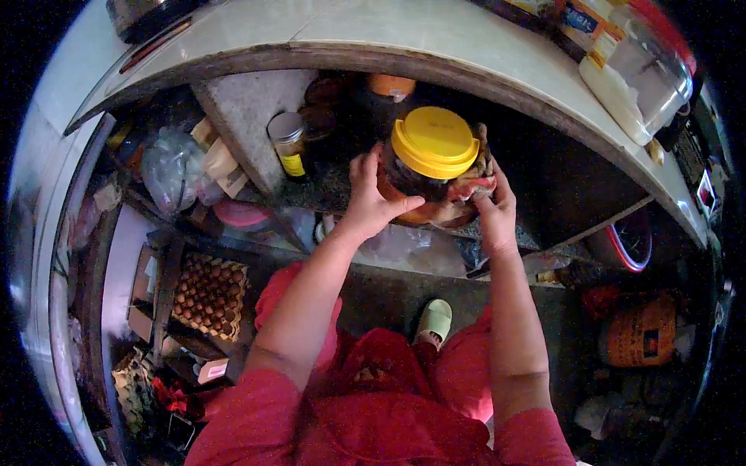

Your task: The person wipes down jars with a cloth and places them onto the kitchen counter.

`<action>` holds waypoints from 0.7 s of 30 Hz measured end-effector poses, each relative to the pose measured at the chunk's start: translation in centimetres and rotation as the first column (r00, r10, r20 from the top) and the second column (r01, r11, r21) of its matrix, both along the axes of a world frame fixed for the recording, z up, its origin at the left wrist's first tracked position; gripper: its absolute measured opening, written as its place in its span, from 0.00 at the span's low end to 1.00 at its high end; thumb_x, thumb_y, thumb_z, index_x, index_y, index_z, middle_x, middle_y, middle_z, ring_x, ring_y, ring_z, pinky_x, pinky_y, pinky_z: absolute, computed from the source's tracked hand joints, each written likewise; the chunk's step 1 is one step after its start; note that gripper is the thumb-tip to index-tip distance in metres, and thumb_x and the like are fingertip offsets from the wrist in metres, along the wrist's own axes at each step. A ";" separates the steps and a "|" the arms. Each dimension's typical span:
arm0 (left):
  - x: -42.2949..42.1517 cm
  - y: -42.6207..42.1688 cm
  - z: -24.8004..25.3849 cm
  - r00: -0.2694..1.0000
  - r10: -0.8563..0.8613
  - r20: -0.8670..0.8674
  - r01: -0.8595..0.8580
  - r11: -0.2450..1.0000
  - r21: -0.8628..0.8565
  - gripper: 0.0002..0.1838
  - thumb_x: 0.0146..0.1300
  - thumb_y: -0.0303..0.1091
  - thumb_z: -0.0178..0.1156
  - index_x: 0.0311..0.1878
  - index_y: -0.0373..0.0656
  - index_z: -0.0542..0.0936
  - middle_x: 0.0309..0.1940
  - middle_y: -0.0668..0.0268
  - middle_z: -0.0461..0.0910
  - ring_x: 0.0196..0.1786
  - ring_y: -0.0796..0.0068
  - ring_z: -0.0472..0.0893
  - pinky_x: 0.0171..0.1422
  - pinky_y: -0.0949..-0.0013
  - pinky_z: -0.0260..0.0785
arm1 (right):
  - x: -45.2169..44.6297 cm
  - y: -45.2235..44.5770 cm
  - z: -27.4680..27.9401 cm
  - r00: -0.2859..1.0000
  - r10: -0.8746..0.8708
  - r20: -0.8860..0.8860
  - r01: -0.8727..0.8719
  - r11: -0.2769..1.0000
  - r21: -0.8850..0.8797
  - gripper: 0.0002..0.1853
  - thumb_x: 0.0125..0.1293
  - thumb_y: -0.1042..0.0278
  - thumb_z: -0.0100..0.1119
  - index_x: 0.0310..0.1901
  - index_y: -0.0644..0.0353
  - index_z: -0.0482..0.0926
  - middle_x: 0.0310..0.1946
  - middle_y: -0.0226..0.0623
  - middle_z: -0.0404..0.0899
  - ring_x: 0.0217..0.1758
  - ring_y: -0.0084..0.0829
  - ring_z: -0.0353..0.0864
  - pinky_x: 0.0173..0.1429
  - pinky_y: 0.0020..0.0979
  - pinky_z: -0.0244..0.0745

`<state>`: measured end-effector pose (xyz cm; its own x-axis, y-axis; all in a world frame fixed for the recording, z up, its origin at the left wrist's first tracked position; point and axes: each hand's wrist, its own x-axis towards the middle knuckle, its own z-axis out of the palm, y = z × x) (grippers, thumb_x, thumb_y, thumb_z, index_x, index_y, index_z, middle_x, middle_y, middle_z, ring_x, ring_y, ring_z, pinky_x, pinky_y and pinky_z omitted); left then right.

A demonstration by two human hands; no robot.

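A big jar with a yellow lid (435, 141) stands at the front of the shelf under the counter. My left hand (373, 194) is wrapped round the jar's left side, thumb across its front. On the jar's right side my right hand (494, 198) grips a red and brown cloth (472, 186) pressed to it. The jar's lower part is partly hidden by the hands and cloth. To the left stands a small jar with a grey lid and yellow label (288, 144). An orange-lidded container (391, 85) is behind.
The pale countertop (350, 27) edge runs above the shelf. A large clear container (637, 81) sits on it at the right. Trays of eggs (210, 297) are at the lower left, a plastic bag (171, 167) on the left shelf, an orange sack (641, 332) at the lower right.
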<state>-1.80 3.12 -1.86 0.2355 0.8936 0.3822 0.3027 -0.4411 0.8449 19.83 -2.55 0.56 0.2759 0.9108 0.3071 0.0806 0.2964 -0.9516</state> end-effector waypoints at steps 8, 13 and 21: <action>1.0 -1.2 0.7 0.957 -0.126 0.261 0.132 0.991 -0.003 0.55 0.44 0.33 0.78 0.67 0.39 0.47 0.66 0.51 0.58 0.69 0.59 0.61 0.73 0.56 0.55 | 1.7 1.5 -4.1 0.969 -0.061 -0.238 -0.006 0.962 -0.272 0.12 0.72 0.70 0.49 0.53 0.62 0.76 0.51 0.33 0.78 0.57 0.28 0.74 0.64 0.29 0.65; 1.2 -0.9 0.2 0.962 -0.087 0.259 0.089 0.996 0.003 0.55 0.45 0.34 0.78 0.67 0.40 0.47 0.66 0.50 0.59 0.69 0.59 0.61 0.73 0.57 0.55 | -0.5 0.7 -2.6 0.982 -0.048 -0.185 0.041 0.998 -0.041 0.24 0.73 0.65 0.49 0.67 0.61 0.64 0.56 0.34 0.75 0.58 0.30 0.73 0.68 0.32 0.62; 0.9 -0.6 -0.7 0.960 -0.070 0.272 0.074 0.997 -0.006 0.61 0.42 0.39 0.80 0.72 0.39 0.45 0.66 0.48 0.58 0.69 0.55 0.61 0.74 0.56 0.54 | -2.7 0.3 0.2 0.907 -0.190 0.375 0.057 0.940 0.338 0.36 0.67 0.67 0.53 0.74 0.61 0.51 0.69 0.43 0.59 0.69 0.33 0.62 0.72 0.37 0.56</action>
<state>-0.90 2.53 -2.56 0.1889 0.8845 0.4265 0.0290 -0.4392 0.8979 17.10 -2.29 0.77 0.1746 0.7158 0.6761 0.4868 0.5342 -0.6912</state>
